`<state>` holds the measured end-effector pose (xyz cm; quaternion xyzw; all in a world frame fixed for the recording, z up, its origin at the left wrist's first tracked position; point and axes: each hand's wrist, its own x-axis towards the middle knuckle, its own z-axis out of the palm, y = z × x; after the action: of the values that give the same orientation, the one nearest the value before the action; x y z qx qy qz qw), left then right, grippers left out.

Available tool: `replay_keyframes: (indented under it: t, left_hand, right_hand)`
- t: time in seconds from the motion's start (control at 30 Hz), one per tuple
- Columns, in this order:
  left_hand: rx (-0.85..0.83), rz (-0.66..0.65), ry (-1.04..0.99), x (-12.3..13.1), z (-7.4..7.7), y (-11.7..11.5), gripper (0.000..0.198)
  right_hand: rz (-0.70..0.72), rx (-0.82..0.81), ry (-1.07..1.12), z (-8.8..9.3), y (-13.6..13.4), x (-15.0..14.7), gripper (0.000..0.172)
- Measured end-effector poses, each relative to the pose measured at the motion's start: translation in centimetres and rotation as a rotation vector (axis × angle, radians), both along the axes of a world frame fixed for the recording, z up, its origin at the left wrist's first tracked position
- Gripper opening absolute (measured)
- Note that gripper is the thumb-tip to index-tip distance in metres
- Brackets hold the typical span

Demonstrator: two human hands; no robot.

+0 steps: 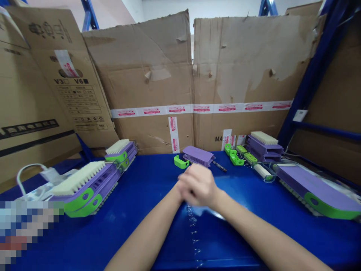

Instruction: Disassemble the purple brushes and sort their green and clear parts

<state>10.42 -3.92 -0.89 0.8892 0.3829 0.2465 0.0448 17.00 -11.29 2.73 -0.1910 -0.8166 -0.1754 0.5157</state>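
Observation:
Over the middle of the blue tabletop [135,210] my two hands meet. My right hand [201,184] is closed, its fingers curled and blurred by motion, in front of my left hand [182,186]. Most of my left hand is hidden behind it, and its fingers cannot be made out. Whether anything is held between them cannot be seen. Just beyond lie a purple plastic brush body [199,155], a bright green C-shaped piece [180,162] and a thin dark tool [220,166]. Below my hands, a broken line of shiny marks runs toward the front edge.
Purple-and-green brushes with cream bristles [84,188] are stacked at left, near a white plug and cable [49,174]. At right stand more purple bodies [265,150], green parts [235,156], a clear case [263,172] and a large purple piece [318,188]. Cardboard sheets [152,82] wall the back.

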Motion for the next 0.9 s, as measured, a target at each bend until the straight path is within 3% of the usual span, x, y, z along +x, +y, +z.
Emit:
replay_keyframes:
  t: [0.07, 0.1, 0.13, 0.23, 0.33, 0.47, 0.6, 0.73, 0.8, 0.9]
  left_hand:
    - [-0.013, 0.019, 0.084, -0.6, 0.2, 0.0, 0.028]
    - [0.009, 0.025, 0.157, -0.8, 0.3, 0.0, 0.028]
    - [0.033, 0.036, 0.211, -1.0, 0.5, -0.1, 0.029]
    - [0.089, 0.066, 0.294, -1.4, 0.8, 0.0, 0.028]
    - [0.028, 0.089, 0.225, -2.0, 1.0, 0.7, 0.025]
    - [-0.148, 0.139, -0.025, -3.6, 1.4, 2.5, 0.036]
    - [-0.235, 0.110, -0.404, -4.9, 2.4, 3.6, 0.042]
    - [-0.286, 0.098, -0.701, -4.6, 3.5, 3.2, 0.049]
    - [-0.363, 0.061, -0.762, -3.9, 3.8, 2.7, 0.056]
    - [-0.471, -0.083, -0.719, -2.8, 4.1, 1.9, 0.058]
  right_hand:
    - [0.163, 0.112, -0.204, -0.9, -2.3, -1.6, 0.027]
    - [0.244, 0.116, -0.300, -1.5, -3.0, -2.2, 0.032]
    - [0.235, 0.021, -0.379, -2.1, -3.4, -2.5, 0.032]
    - [0.156, -0.270, -0.439, -3.5, -2.7, -2.3, 0.029]
    - [0.084, -0.368, -0.501, -3.6, -0.6, -1.2, 0.031]
    - [-0.140, -0.498, -0.466, -2.8, 1.7, 0.4, 0.038]
    - [-0.225, -0.651, -0.022, -1.8, 3.3, 2.0, 0.045]
    - [-0.117, -0.971, 0.678, -0.7, 4.4, 2.8, 0.047]
    - [-0.021, -1.149, 0.930, -0.4, 4.7, 2.8, 0.043]
    - [0.043, -1.324, 1.092, -0.4, 4.8, 2.7, 0.036]
